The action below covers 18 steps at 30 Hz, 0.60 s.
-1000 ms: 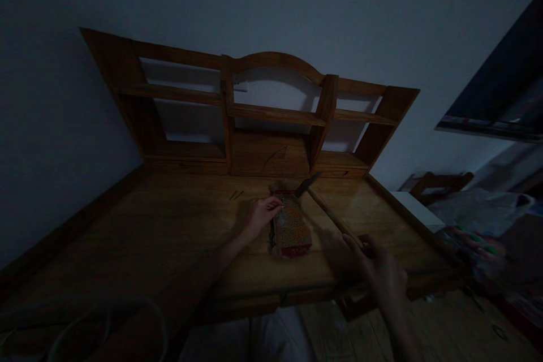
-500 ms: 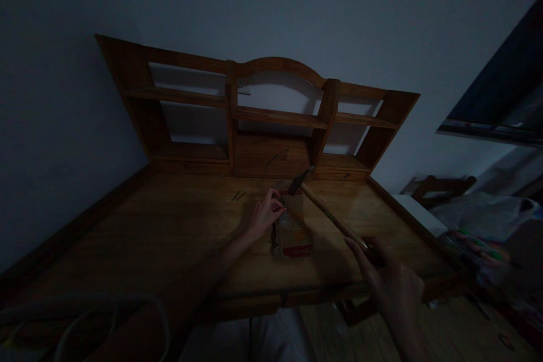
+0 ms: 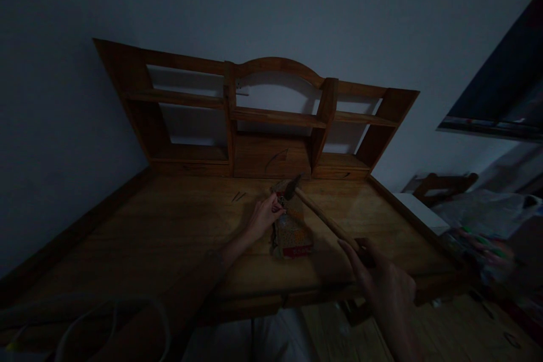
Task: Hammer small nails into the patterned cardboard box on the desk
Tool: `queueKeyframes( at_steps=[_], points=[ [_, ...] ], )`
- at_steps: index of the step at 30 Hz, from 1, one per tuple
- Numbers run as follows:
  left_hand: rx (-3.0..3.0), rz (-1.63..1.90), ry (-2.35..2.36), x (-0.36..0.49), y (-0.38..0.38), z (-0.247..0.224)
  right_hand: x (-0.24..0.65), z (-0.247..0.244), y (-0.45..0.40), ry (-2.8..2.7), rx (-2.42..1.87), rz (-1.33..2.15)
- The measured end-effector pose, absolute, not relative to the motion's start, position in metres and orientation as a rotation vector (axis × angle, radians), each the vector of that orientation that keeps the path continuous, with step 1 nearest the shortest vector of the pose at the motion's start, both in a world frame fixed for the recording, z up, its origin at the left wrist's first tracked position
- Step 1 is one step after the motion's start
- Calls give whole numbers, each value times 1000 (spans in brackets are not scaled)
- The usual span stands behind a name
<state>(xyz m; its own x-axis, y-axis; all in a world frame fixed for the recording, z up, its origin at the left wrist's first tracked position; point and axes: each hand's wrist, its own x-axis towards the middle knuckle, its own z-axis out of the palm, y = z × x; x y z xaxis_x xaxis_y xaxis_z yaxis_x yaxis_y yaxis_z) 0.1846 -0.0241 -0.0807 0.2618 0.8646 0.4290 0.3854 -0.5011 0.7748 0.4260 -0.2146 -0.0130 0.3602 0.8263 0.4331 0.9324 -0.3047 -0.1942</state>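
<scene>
My right hand (image 3: 377, 277) is wrapped round the wooden handle of a hammer (image 3: 324, 218). Its dark head is just above the far part of a worn piece of cardboard (image 3: 297, 235) with a printed, speckled face and a red band. Over the cardboard's left side, my left hand (image 3: 267, 212) pinches with thumb and fingers together, close to the hammer head. What sits in that pinch is too small and dark to make out. To the left, two thin dark nail-like pieces (image 3: 238, 196) lie on the wooden desk (image 3: 178, 220).
A wooden shelf unit (image 3: 271, 119) stands along the desk's back, against the wall. Beyond the desk's right edge are a white surface (image 3: 418, 212), a wooden chair back (image 3: 445, 184) and a plastic bag (image 3: 483, 215). A pale cable-like loop (image 3: 159, 311) crosses the lower left.
The hammer head has come down and slightly left, nearer my left fingers. My right hand has moved a little left with it; my left hand stays almost in place.
</scene>
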Motion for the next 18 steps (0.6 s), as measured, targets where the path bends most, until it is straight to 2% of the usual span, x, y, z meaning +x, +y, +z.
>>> queueKeyframes(
  at_steps=[7, 13, 18],
  points=[
    [1981, 1166, 1131, 184, -21, -83, 425, -22, -215, -1591, -2227, -254],
    [1962, 1159, 1132, 183, -21, -85, 423, -30, -217, -1524, -2178, -439],
    [1927, 1175, 1158, 184, -21, -85, 424, -24, -214, -1346, -2124, -447]
  ],
)
